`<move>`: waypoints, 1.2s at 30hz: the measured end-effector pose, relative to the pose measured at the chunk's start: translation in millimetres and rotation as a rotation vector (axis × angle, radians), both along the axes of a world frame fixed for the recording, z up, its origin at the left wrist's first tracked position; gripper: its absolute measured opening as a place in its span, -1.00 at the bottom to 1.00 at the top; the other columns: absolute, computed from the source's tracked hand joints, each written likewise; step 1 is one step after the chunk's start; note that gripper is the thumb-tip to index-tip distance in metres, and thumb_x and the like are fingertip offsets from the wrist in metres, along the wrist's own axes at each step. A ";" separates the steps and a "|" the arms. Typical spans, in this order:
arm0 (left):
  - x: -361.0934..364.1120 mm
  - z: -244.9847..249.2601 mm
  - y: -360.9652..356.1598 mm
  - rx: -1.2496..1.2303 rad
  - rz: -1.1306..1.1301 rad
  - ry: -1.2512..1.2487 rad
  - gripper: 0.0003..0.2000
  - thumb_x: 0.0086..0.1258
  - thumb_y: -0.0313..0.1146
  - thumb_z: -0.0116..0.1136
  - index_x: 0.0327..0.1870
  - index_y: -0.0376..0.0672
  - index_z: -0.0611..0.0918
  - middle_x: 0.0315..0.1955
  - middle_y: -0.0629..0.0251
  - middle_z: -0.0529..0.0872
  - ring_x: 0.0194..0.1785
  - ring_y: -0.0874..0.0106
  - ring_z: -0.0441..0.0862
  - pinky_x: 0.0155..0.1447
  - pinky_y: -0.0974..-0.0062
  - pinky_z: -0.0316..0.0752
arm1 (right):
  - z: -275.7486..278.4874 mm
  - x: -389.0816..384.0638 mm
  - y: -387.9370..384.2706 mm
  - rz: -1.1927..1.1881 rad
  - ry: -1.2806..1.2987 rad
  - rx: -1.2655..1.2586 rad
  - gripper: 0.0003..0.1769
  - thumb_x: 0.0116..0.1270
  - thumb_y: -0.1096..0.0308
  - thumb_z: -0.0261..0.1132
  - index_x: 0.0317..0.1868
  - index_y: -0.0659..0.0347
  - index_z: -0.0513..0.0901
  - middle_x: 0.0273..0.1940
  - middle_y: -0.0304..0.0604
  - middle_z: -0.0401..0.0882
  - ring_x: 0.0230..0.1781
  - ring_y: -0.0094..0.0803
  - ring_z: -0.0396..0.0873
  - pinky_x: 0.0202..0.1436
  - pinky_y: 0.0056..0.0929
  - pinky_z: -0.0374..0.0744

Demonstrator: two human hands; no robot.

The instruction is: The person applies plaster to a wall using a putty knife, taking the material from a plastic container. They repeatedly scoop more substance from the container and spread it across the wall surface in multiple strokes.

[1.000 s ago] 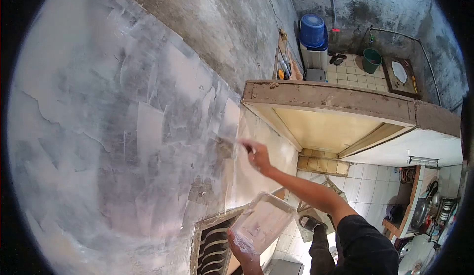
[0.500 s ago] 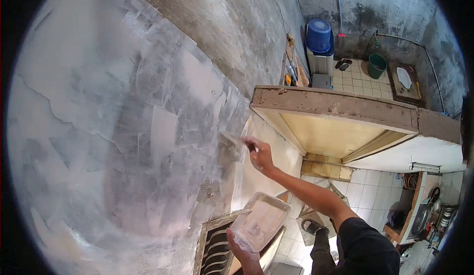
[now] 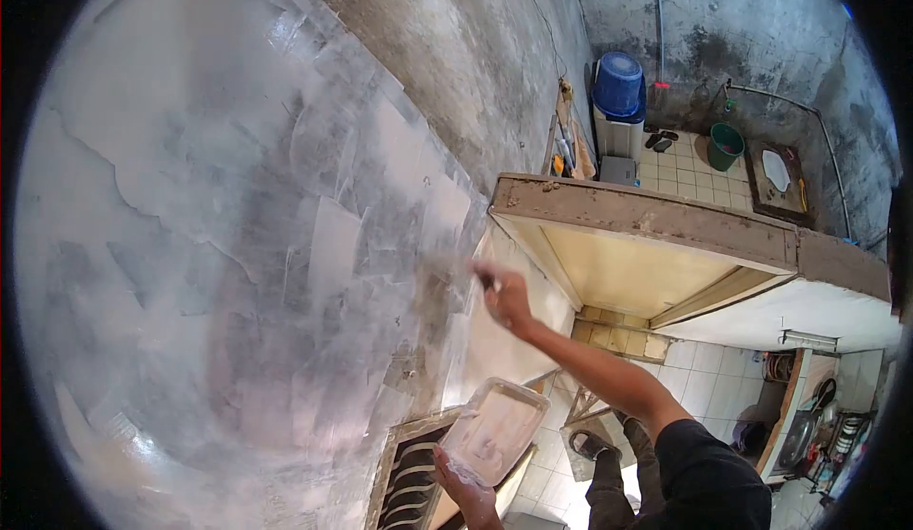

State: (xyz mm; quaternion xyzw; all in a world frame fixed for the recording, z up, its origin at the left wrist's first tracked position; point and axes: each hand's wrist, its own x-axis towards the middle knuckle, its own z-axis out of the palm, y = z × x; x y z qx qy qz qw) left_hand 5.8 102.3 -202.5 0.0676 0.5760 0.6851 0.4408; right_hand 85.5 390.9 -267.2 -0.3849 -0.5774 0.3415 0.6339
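Note:
My right hand is closed round the handle of a putty knife, whose blade is smeared by motion against the patchy wall. Grey and whitish coating covers that wall in uneven strokes, with a darker bare patch beside the knife. Lower down, my left hand grips the bottom edge of a shallow plastic tray. Pale wet filler coats the inside of the tray and smears my left hand.
A brown-topped partition juts out at the right. Behind it are a blue bucket, a green bucket and a squat toilet. Below, my sandalled foot rests on a stand above white tiles. A slatted opening lies under the wall.
The view has shifted slightly. My right hand has swept the putty knife a little along the wall, its blade now more blurred. The tray stays in my left hand.

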 end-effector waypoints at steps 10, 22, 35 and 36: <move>-4.9 15.0 -20.3 0.081 0.046 0.031 -0.54 0.44 -0.04 -0.07 0.17 -0.20 0.34 0.09 0.00 0.49 0.04 -0.01 0.55 -0.02 -0.05 0.55 | 49.6 -30.7 44.3 -0.223 0.047 -0.046 -0.39 -0.01 0.62 0.09 0.12 0.01 0.56 -0.24 0.11 0.62 -0.31 -0.08 0.63 -0.21 -0.30 0.55; -6.3 35.6 -42.5 0.070 0.102 0.018 -0.57 0.43 -0.04 -0.03 0.15 -0.15 0.36 0.06 0.06 0.50 0.01 0.05 0.56 -0.07 -0.04 0.58 | 74.9 -19.4 54.9 -0.265 0.144 -0.060 -0.35 0.03 0.80 -0.03 0.15 0.18 0.55 -0.35 -0.17 0.63 -0.36 -0.60 0.50 -0.20 -0.69 0.44; -8.3 37.4 -57.5 0.084 0.098 0.003 -0.47 0.43 0.04 -0.11 0.19 -0.25 0.33 0.04 -0.01 0.50 -0.03 -0.02 0.57 -0.08 -0.01 0.58 | 24.5 -13.3 9.1 -0.038 0.158 0.095 -0.27 -0.04 0.77 -0.15 0.19 0.19 0.51 -0.04 -0.21 0.64 -0.11 -0.54 0.55 -0.09 -0.56 0.49; -7.0 38.0 -59.1 0.076 0.109 0.013 -0.48 0.43 0.03 -0.11 0.18 -0.24 0.33 0.05 -0.01 0.49 -0.02 -0.02 0.56 -0.07 -0.01 0.57 | 45.6 -7.6 29.9 -0.103 0.167 0.054 -0.25 -0.05 0.78 -0.15 0.21 0.18 0.49 -0.11 -0.28 0.61 -0.18 -0.55 0.51 -0.10 -0.61 0.45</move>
